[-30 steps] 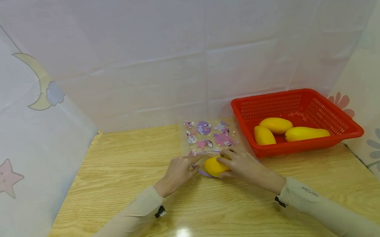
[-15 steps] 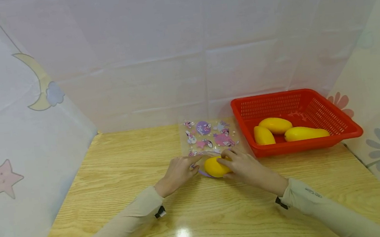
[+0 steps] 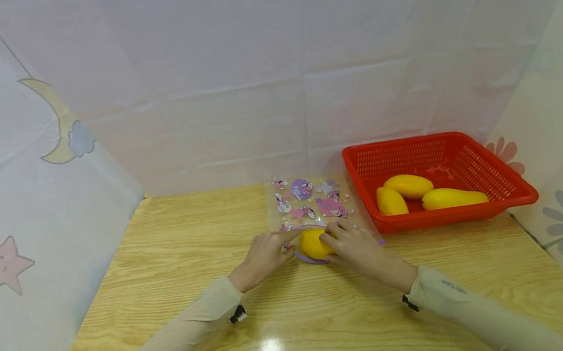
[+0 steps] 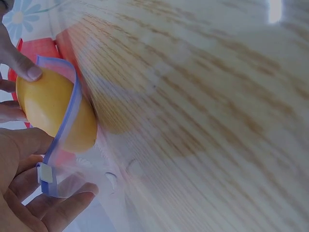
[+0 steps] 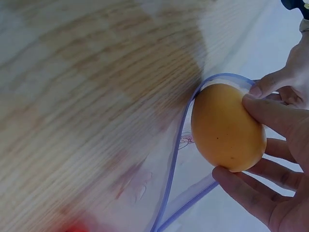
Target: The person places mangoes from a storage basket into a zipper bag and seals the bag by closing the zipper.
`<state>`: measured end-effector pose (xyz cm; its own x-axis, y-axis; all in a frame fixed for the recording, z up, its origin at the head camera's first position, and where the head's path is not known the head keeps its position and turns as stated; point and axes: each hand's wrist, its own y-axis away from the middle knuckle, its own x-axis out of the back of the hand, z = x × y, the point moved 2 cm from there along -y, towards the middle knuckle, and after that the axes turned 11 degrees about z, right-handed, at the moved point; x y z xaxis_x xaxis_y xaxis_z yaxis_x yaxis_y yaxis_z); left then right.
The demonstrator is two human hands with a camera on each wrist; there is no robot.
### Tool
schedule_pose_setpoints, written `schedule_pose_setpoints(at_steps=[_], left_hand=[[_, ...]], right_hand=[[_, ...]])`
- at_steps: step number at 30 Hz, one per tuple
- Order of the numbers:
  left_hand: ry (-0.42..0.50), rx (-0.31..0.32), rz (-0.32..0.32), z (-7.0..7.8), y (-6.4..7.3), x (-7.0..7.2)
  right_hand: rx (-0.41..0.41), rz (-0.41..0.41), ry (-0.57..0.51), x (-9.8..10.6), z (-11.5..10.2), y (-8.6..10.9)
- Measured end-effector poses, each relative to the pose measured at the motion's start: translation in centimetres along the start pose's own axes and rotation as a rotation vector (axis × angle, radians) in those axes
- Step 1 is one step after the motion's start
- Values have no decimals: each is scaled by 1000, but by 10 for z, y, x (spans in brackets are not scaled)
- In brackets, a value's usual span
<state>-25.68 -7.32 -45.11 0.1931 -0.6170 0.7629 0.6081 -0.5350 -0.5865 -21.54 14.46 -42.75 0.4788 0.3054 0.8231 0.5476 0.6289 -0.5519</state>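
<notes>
A yellow mango [image 3: 313, 244] sits half inside the mouth of a clear zip bag [image 3: 311, 200] printed with pink and purple cartoons, lying flat on the wooden table [image 3: 184, 240]. My right hand [image 3: 336, 241] grips the mango [image 5: 227, 126] from the right, fingers [image 5: 270, 113] curled round it. My left hand [image 3: 288, 239] pinches the bag's blue zip rim [image 4: 62, 123] at the left side of the opening, holding it up over the mango [image 4: 53, 110]. The rim [image 5: 179, 140] loops around the fruit.
A red plastic basket [image 3: 444, 215] stands at the back right with three yellow mangoes [image 3: 409, 185] in it, close beside the bag. Printed cloth walls enclose the table on three sides.
My right hand has pushed the mango slightly left and further into the bag's mouth. The left hand has stayed on the rim.
</notes>
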Motion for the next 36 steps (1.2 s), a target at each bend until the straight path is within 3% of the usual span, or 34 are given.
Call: schedule_pose_setpoints(at_steps=[8, 18, 24, 36], left_hand=[[9, 8, 2, 1, 0, 0], [-2, 26, -17, 1, -1, 0], [-9, 20, -15, 0, -1, 0], [0, 31, -31, 0, -1, 1]], right_hand=[[-23, 24, 29, -3, -4, 0], [-129, -67, -49, 2, -8, -1], [-190, -81, -68, 2, -10, 2], [-197, -61, -9, -2, -10, 0]])
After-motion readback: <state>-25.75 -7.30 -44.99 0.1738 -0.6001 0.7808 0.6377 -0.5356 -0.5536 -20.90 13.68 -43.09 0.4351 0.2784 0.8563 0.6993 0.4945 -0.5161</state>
